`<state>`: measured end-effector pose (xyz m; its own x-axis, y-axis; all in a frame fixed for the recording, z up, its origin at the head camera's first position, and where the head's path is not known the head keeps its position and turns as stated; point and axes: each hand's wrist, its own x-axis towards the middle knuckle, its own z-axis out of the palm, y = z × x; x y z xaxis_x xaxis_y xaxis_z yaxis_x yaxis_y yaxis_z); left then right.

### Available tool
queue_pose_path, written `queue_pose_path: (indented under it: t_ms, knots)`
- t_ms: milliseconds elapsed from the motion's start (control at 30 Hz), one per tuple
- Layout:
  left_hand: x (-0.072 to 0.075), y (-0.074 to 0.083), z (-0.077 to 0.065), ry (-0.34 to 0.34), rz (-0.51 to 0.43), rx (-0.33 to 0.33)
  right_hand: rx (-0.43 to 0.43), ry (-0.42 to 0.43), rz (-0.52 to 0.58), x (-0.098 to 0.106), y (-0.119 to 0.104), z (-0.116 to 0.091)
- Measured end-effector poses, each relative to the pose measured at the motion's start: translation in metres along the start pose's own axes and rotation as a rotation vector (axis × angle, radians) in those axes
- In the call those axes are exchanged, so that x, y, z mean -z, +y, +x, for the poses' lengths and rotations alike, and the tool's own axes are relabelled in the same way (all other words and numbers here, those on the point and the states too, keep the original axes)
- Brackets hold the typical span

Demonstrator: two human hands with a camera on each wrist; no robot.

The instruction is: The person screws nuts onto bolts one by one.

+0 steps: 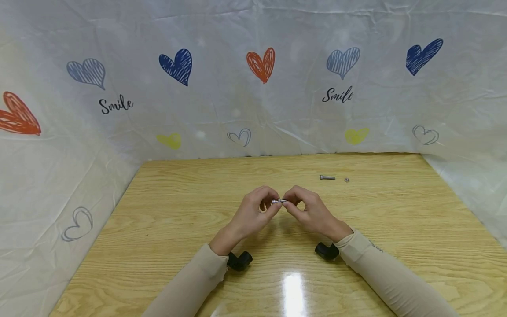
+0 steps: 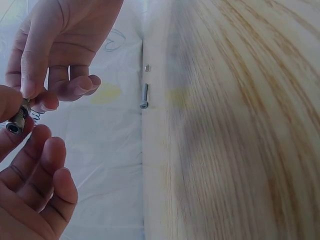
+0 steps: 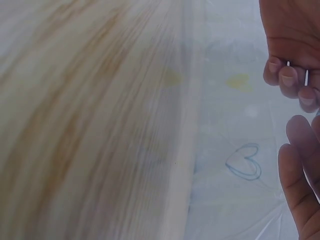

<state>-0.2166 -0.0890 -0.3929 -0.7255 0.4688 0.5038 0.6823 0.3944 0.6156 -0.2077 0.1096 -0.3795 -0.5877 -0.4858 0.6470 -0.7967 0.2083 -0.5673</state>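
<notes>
A small socket-head bolt [image 1: 283,200] is held level between my two hands, above the table. My left hand [image 1: 253,209] pinches it at the head end with thumb and fingertips. From the other side my right hand [image 1: 310,210] pinches the shank end between thumb and forefinger. The left wrist view shows the hex recess in the bolt head [image 2: 14,127] facing the camera, with a wider metal part behind it partly covered by fingers. In the right wrist view the bolt is out of sight; only fingers of both hands show at the right edge.
A second socket-head bolt [image 1: 327,178] lies on the wooden table [image 1: 178,189] toward the back right. Just right of it lies a nut [image 1: 347,179]. A white sheet [image 1: 222,105] with printed hearts hangs behind and beside the table. Black wrist mounts [image 1: 240,261] jut below both wrists.
</notes>
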Motion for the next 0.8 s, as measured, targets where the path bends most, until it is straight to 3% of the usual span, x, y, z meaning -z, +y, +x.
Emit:
queue_pose_path:
  t_ms: [300,500,667,800]
  knots:
    - [0.000,-0.001,-0.001,-0.039,0.019,0.052,-0.014,-0.004,-0.004,0.000,0.002,-0.001]
    - [0.000,-0.001,-0.001,-0.030,0.008,0.070,-0.002,0.000,-0.010,-0.001,0.002,-0.001]
    - [0.001,-0.001,0.000,-0.027,-0.003,0.051,-0.024,-0.003,-0.010,-0.001,0.003,-0.002]
    - [0.001,-0.001,0.001,-0.034,0.009,0.012,-0.044,-0.009,-0.005,-0.005,0.015,-0.006]
